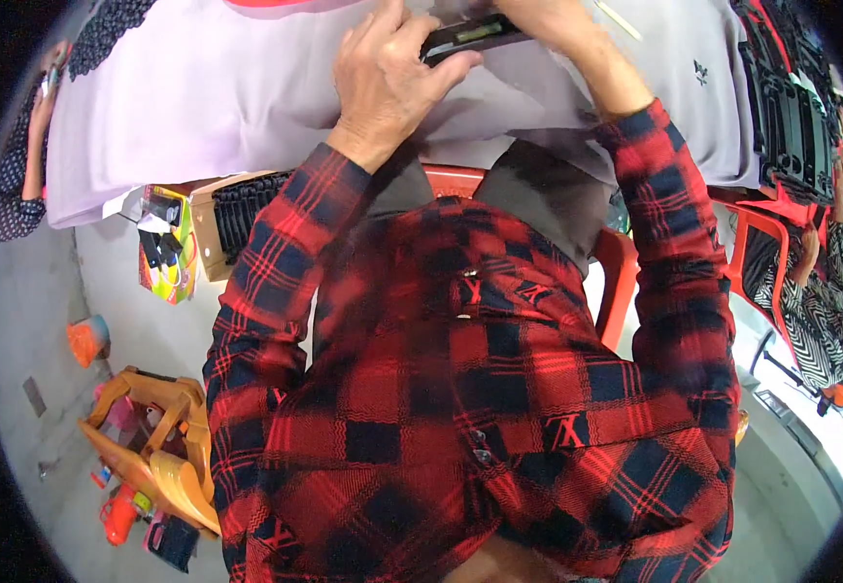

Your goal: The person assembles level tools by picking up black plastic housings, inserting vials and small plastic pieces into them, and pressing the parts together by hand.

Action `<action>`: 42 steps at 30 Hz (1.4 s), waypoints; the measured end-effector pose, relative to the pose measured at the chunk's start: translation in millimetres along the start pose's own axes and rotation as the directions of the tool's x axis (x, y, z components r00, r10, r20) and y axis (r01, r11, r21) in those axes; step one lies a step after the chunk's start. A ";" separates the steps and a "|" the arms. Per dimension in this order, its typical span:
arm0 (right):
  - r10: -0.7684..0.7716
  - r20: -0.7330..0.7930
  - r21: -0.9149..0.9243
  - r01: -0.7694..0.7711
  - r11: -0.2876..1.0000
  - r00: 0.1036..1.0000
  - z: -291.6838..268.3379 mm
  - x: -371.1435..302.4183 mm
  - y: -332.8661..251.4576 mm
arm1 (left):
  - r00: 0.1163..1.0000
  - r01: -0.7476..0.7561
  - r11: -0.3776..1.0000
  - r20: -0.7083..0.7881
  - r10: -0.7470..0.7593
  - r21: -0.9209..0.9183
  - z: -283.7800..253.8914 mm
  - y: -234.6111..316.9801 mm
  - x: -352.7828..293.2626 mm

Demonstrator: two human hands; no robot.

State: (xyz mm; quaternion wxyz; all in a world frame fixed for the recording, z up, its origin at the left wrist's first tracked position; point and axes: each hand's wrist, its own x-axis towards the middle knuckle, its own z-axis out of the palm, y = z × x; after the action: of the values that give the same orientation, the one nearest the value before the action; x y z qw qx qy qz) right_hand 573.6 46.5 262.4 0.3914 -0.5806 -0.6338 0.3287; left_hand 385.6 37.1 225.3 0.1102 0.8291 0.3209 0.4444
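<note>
At the far edge of the view, over the cloth-covered table (198,107), my left hand (387,78) grips a long black part (470,37) between its thumb and bent fingers. A small greenish strip shows in a slot along this part. My right hand (553,21) is at the part's right end. Its fingers are mostly cut off by the top of the picture, so their hold cannot be made out. Just right of that hand lies a thin pale stick (619,19).
Black parts (791,107) are stacked at the table's right side; a dark beaded heap (106,39) lies far left. Below stand a carton (210,233), a bright bag (174,257) and a wooden child's seat (164,457). Other people sit left and right, near a red chair (776,262).
</note>
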 end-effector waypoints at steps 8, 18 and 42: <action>0.040 0.204 0.242 -0.090 0.966 0.978 -41.6 -27.4 5.0 | 0.996 -0.092 0.996 -0.005 0.092 -0.011 -8.3 -0.9 3.1; 0.089 0.247 -0.265 -0.021 0.964 0.965 -39.9 -16.5 -2.3 | 0.959 -0.281 0.957 0.061 0.277 0.071 2.6 1.2 4.8; 0.018 0.419 -0.334 0.136 0.933 0.908 -34.2 -5.3 6.6 | 0.922 -0.282 0.959 0.277 0.270 0.005 -2.6 3.3 9.7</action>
State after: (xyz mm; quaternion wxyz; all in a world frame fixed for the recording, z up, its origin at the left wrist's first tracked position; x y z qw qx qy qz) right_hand 607.0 40.6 272.4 0.1460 -0.5385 -0.7689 0.3122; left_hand 388.8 40.4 234.8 0.0711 0.9216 0.1926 0.3294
